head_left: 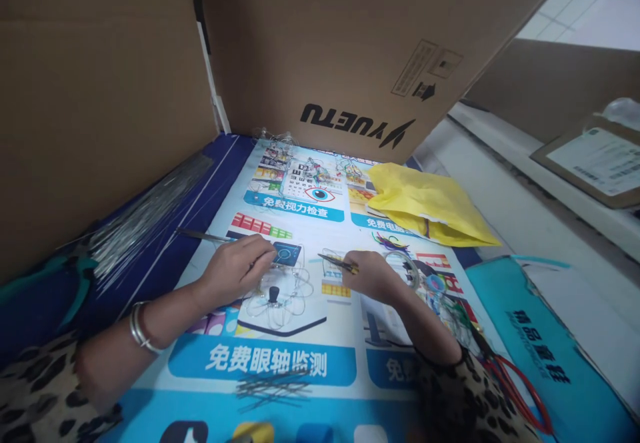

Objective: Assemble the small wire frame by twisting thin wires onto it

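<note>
My left hand (pixel 243 266) is closed, its fingertips pinched together above a flower-like shape of looped clear wire (pixel 295 303). What the fingertips hold, if anything, is hidden. A dark knob-like shape (pixel 274 294) shows amid the loops; I cannot tell if it is printed. My right hand (pixel 370 273) is wrapped round small scissors (pixel 337 263), their pointed dark blades toward the left and a gold-coloured part by the fingers. Behind my left hand, a slim pointed metal tool (pixel 203 235) sticks out to the left.
Cut wires (pixel 275 386) lie in front, and a long wire bundle (pixel 150 210) at left beside teal handles (pixel 80 283). Looped wire pieces (pixel 320 170) lie farther back. A yellow bag (pixel 425 203), coiled red cord (pixel 525 390) and tape roll (pixel 407 266) are rightward. Cardboard (pixel 350 50) walls the back.
</note>
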The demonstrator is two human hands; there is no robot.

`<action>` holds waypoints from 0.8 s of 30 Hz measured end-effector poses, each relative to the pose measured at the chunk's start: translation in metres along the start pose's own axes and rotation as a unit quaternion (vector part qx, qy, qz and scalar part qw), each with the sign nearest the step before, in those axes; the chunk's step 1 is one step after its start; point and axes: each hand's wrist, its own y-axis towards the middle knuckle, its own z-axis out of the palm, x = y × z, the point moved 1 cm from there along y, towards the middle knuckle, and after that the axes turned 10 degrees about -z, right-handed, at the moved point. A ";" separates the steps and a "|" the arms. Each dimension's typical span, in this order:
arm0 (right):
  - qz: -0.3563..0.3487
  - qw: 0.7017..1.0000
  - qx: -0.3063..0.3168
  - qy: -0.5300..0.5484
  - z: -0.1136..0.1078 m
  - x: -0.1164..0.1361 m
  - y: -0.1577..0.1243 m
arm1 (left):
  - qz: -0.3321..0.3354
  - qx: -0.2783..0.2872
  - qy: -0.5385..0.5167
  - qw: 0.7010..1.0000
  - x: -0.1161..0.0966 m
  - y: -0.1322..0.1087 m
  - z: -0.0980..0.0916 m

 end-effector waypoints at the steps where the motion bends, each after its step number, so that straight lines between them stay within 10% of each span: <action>1: -0.006 1.000 -0.001 0.019 -0.001 -0.003 0.000 | -0.001 -0.007 0.000 1.000 0.000 0.000 0.000; 12: -0.006 0.987 -0.067 0.144 -0.012 0.004 -0.004 | -0.063 -0.063 -0.066 0.994 -0.011 0.001 -0.005; 19: -0.064 0.970 -0.140 0.187 -0.014 0.055 -0.010 | -0.181 0.102 -0.275 0.939 -0.053 -0.004 -0.011; 24: -0.077 0.954 -0.129 0.259 -0.014 0.072 -0.011 | -0.228 0.098 -0.350 0.903 -0.053 -0.007 -0.005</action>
